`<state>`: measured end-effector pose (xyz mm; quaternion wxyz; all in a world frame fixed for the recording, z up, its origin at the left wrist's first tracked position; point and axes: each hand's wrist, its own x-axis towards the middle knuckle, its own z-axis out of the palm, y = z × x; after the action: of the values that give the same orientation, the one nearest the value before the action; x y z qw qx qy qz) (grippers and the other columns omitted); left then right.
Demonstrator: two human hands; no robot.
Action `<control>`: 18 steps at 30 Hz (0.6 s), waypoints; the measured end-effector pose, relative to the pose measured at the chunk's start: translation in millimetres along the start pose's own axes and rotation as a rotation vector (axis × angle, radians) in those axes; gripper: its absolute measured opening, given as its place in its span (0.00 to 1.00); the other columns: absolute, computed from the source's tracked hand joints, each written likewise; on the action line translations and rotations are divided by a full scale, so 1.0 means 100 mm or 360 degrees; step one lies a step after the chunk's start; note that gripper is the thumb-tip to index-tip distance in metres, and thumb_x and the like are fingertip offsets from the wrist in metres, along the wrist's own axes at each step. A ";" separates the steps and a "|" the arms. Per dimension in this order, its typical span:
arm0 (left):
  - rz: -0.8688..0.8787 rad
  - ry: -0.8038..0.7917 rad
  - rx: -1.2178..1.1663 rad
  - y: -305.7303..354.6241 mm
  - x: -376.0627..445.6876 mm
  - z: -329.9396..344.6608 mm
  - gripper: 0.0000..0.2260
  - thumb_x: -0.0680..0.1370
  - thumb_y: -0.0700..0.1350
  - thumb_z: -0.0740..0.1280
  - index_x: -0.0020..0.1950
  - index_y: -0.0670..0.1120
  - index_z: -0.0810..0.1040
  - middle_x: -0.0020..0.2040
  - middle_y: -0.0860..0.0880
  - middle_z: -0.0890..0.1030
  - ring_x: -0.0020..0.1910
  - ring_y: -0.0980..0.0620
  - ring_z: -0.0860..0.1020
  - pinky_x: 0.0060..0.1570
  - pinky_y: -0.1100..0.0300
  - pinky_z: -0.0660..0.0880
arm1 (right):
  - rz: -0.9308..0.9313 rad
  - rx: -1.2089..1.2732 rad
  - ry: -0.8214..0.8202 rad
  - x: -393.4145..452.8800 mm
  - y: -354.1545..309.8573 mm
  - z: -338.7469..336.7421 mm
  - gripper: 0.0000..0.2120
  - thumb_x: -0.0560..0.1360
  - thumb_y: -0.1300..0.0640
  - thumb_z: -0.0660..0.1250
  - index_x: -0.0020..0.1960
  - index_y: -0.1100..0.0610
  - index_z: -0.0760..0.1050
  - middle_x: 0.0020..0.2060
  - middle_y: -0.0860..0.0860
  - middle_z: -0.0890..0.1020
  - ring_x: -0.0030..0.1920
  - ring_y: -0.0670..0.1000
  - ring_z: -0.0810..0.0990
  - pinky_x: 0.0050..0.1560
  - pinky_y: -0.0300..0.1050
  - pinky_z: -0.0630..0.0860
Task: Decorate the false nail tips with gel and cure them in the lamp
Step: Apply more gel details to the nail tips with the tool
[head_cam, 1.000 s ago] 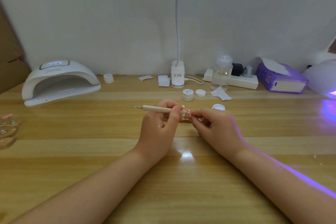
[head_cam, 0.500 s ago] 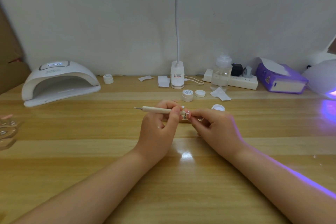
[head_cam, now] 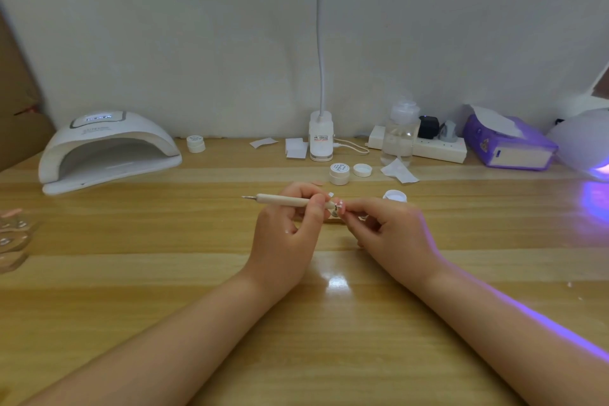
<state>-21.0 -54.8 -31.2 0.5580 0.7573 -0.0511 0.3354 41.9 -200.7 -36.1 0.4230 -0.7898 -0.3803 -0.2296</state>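
Head view showed the left hand [head_cam: 286,231] pinching a pen tool [head_cam: 283,200] between thumb and fingers. Its long axis lay almost level, the free point to the left, the working end to the right. That end met a small nail tip [head_cam: 341,204], which the right hand [head_cam: 392,234] pinched from the right side, just above the surface [head_cam: 164,273]. So the tip lay directly right of the left grip, between both hands, and each hand was equally near. Both wrists were low, fingers curled inward. Gel pots [head_cam: 339,173] stood just behind; the lamp [head_cam: 108,152] stood well apart, far left. I judged the decorating was not finished.
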 end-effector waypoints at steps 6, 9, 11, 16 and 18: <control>-0.0012 0.0020 0.0012 0.01 0.00 0.01 0.05 0.76 0.48 0.62 0.42 0.53 0.77 0.40 0.52 0.82 0.41 0.51 0.81 0.45 0.45 0.78 | 0.0001 0.0002 -0.0003 0.00 0.01 0.01 0.06 0.72 0.63 0.72 0.48 0.56 0.83 0.36 0.38 0.79 0.30 0.34 0.75 0.35 0.28 0.71; -0.0005 0.0017 0.0020 0.01 0.00 0.00 0.06 0.76 0.47 0.62 0.42 0.53 0.77 0.40 0.52 0.82 0.41 0.52 0.81 0.45 0.45 0.78 | -0.0003 -0.0003 0.0000 0.00 0.01 0.01 0.07 0.72 0.63 0.72 0.48 0.56 0.83 0.36 0.37 0.78 0.31 0.33 0.75 0.36 0.25 0.69; -0.0005 0.0015 0.0003 0.01 0.00 0.00 0.05 0.76 0.50 0.63 0.42 0.53 0.77 0.41 0.52 0.82 0.42 0.51 0.81 0.46 0.43 0.78 | -0.0017 -0.0012 0.0006 -0.01 0.01 0.01 0.06 0.72 0.63 0.72 0.48 0.56 0.83 0.36 0.36 0.78 0.31 0.32 0.75 0.36 0.24 0.68; 0.0014 0.0001 -0.0006 0.00 0.00 0.00 0.07 0.74 0.55 0.61 0.41 0.55 0.77 0.41 0.53 0.82 0.42 0.51 0.81 0.46 0.43 0.78 | -0.0011 -0.0015 0.0003 0.00 0.02 0.01 0.07 0.72 0.63 0.72 0.48 0.56 0.83 0.36 0.36 0.78 0.31 0.32 0.75 0.36 0.25 0.69; 0.0015 0.0000 -0.0016 0.00 0.00 0.00 0.07 0.74 0.54 0.61 0.41 0.56 0.78 0.41 0.53 0.82 0.42 0.51 0.81 0.46 0.42 0.78 | -0.0013 -0.0015 0.0004 0.00 0.01 0.01 0.07 0.71 0.63 0.72 0.48 0.57 0.83 0.35 0.36 0.77 0.31 0.32 0.75 0.36 0.25 0.69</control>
<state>-20.7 -54.7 -31.5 0.5602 0.7542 -0.0565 0.3378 42.8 -200.7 -37.3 0.4188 -0.7898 -0.3820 -0.2341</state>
